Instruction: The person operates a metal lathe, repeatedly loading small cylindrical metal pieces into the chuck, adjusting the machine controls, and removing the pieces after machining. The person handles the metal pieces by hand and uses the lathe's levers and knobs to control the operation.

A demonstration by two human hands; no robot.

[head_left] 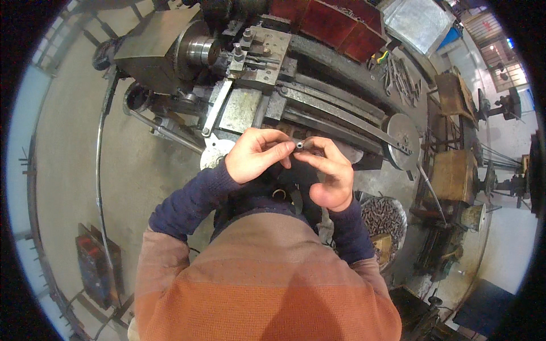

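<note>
Between the fingertips of both hands is a small dark metal sleeve [299,146], its round hole facing up. My left hand [254,154] pinches it from the left, thumb and fingers together. From the other side my right hand [333,170] has its thumb and index finger closed on it. The fingers cover most of the part, so its length is hidden. Both hands are above the front edge of a metal lathe [335,108], just nearer to me than its carriage. The tool post [264,51] stands beyond my left hand, with the bare spindle nose [200,51] left of it.
At the right, a round tub [405,227] holds many small metal pieces. A handwheel [402,142] sits at the lathe's right end. Wrenches [398,79] lie behind it, near a red metal box [341,28]. A long lever rod [165,129] juts out at the left.
</note>
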